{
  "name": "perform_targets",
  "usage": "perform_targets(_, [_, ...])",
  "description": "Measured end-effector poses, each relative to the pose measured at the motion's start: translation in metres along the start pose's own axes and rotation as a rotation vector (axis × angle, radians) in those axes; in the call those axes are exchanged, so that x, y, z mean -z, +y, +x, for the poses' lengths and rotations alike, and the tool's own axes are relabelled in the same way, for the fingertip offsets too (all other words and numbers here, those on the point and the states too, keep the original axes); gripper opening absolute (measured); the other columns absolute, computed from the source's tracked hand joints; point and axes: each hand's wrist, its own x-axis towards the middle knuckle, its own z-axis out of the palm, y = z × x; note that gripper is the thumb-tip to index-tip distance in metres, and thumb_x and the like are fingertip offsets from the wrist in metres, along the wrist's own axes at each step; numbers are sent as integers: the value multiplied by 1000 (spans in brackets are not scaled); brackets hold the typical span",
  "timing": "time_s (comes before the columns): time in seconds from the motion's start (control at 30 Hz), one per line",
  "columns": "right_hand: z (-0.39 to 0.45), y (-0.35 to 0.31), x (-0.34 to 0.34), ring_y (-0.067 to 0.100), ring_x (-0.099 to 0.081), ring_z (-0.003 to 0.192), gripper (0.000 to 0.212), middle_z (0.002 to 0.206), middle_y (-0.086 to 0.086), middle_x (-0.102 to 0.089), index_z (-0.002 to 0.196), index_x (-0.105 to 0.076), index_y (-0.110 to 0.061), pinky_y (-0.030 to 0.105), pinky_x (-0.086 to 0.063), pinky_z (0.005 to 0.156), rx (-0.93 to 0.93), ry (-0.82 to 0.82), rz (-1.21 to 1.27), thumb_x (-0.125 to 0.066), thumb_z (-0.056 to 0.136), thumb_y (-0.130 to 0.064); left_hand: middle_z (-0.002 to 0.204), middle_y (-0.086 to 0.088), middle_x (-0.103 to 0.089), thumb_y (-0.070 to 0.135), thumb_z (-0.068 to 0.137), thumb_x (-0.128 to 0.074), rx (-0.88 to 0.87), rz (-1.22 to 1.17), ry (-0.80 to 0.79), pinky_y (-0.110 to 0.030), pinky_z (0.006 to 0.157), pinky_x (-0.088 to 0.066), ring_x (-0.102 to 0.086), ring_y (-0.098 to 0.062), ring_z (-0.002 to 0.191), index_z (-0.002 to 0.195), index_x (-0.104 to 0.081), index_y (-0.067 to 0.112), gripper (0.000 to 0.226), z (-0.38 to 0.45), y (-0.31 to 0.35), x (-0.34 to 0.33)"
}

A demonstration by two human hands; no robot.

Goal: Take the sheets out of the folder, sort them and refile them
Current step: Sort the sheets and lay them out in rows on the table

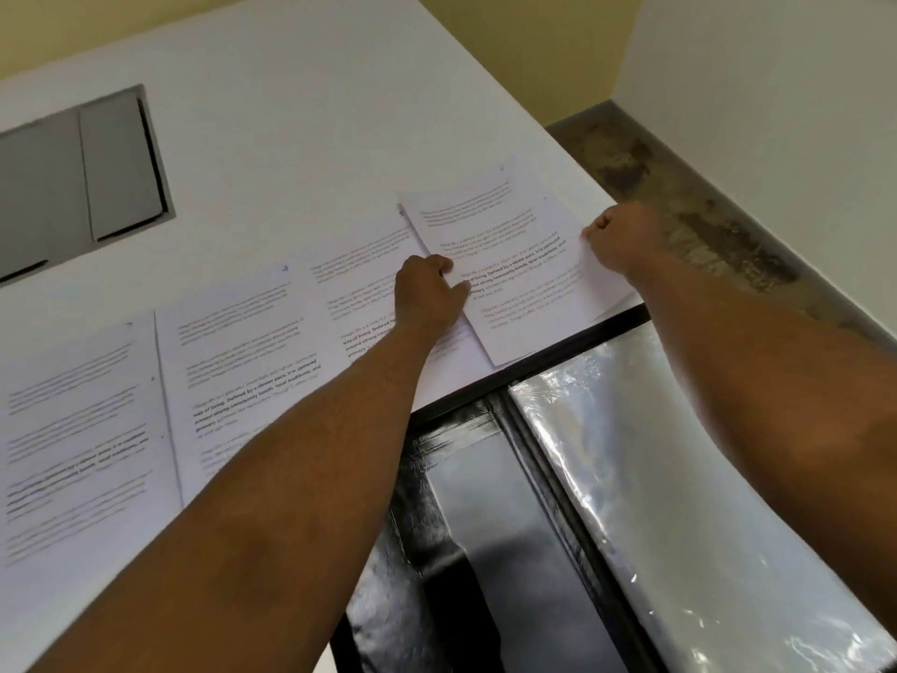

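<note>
A white table (301, 153) carries a black folder (490, 517) lying open at its near right edge, glossy clear sleeves (679, 502) on its right half. Four printed sheets (242, 361) lie in a row across the table beyond the folder, each with grey paragraphs and some bold lines. The rightmost sheet (514, 264) sits tilted, overlapping its neighbour. The left hand (427, 293) pinches its left edge; the right hand (621, 240) is clamped on its right edge.
</note>
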Motion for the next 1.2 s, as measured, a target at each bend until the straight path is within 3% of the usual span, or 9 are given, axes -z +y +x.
perform_targets(0.17, [-24, -2, 1, 30, -62, 110, 43, 119, 11, -65, 122, -61, -7, 42, -48, 94, -1, 58, -141, -55, 96, -41, 115, -9, -62, 23, 82, -75, -22, -10, -19, -18, 80, -39, -59, -12, 99, 119, -64, 3, 43, -22, -7, 3])
perform_targets(0.23, [-41, -6, 4, 31, -61, 115, 46, 126, 10, -64, 127, -59, -10, 44, -48, 97, 38, 90, -112, -52, 97, -43, 116, -9, -59, 24, 85, -72, -51, -10, -10, -17, 82, -38, -57, -13, 104, 119, -64, 3, 41, -41, -7, 6])
perform_targets(0.37, [-101, -21, 3, 32, -58, 112, 41, 121, 11, -67, 121, -63, -10, 43, -42, 97, 167, 117, -27, -53, 97, -40, 119, -11, -53, 29, 92, -61, -113, 60, 5, -19, 86, -32, -48, -21, 113, 122, -60, 6, 38, -93, -11, 18])
perform_targets(0.5, [-178, -28, -6, 29, -60, 110, 38, 114, 8, -70, 114, -68, -10, 40, -46, 95, 269, 84, 85, -58, 93, -41, 122, -8, -55, 35, 94, -55, -108, 136, 12, -30, 93, -39, -46, -22, 114, 125, -60, 9, 40, -151, -20, 40])
perform_targets(0.67, [-280, -46, -8, 23, -63, 90, 26, 93, 2, -71, 97, -70, -15, 29, -44, 75, 360, 40, 128, -62, 90, -38, 110, -3, -60, 37, 91, -56, -108, 162, 86, -31, 90, -44, -51, -20, 105, 116, -64, 14, 35, -244, -30, 76])
perform_targets(0.77, [-342, -53, -11, 24, -63, 97, 30, 100, 3, -71, 104, -71, -15, 34, -49, 85, 407, -33, 154, -61, 89, -40, 109, 0, -60, 37, 91, -55, -87, 148, 119, -27, 89, -44, -51, -17, 103, 113, -65, 17, 31, -305, -44, 96])
perform_targets(0.87, [-400, -56, -19, 26, -63, 98, 28, 98, 3, -72, 101, -72, -14, 36, -50, 85, 450, -77, 198, -64, 88, -38, 106, -2, -62, 35, 91, -54, -29, 129, 166, -34, 86, -48, -55, -20, 99, 110, -66, 16, 30, -365, -64, 115])
perform_targets(1.0, [-483, -70, -27, 21, -62, 100, 29, 103, 0, -70, 106, -70, -19, 37, -52, 85, 389, -157, 225, -61, 90, -41, 110, 1, -64, 36, 92, -50, 58, 98, 215, -29, 89, -47, -57, -17, 103, 112, -66, 17, 32, -447, -101, 143])
perform_targets(1.2, [-605, -82, -58, 19, -65, 86, 15, 88, -4, -68, 98, -70, -15, 24, -41, 73, 356, -339, 221, -68, 89, -27, 109, 5, -65, 31, 87, -55, 256, 40, 233, -28, 90, -46, -58, -16, 104, 111, -67, 18, 29, -562, -171, 183])
